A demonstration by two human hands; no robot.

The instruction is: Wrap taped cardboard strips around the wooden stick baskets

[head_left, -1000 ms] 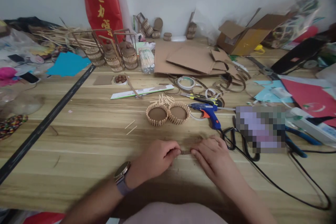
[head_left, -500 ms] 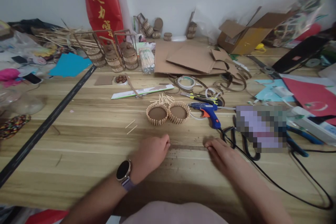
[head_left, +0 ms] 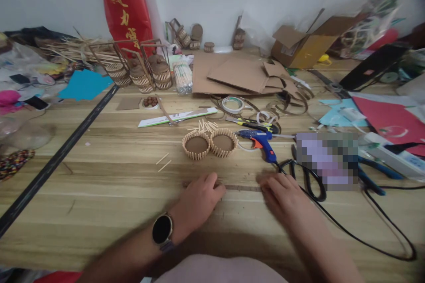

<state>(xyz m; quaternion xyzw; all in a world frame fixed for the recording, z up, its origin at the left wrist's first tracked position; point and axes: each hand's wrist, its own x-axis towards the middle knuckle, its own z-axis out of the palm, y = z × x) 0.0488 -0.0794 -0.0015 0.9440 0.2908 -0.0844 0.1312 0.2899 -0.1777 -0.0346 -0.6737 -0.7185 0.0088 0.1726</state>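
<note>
A thin brown cardboard strip (head_left: 242,188) lies flat on the wooden table near its front. My left hand (head_left: 203,192), with a watch on the wrist, is closed on the strip, whose end sticks out to the left of it. Around the strip's right part my right hand (head_left: 279,190) has its fingers pressed together. Just beyond the hands, two round cardboard pieces ringed with short sticks, a left ring (head_left: 196,145) and a right ring (head_left: 224,143), stand side by side. Loose short sticks (head_left: 207,126) are heaped behind them.
A blue glue gun (head_left: 265,141) lies right of the rings, its black cable looping past my right arm. Black-handled scissors (head_left: 308,181) are beside my right hand. Farther back are a tape roll (head_left: 232,104), cardboard sheets (head_left: 235,73) and small stick-sided baskets (head_left: 161,73).
My left hand has shifted slightly right along the strip, and a piece of the strip now shows to its left. My right hand stays near the same place. The view has moved slightly.
</note>
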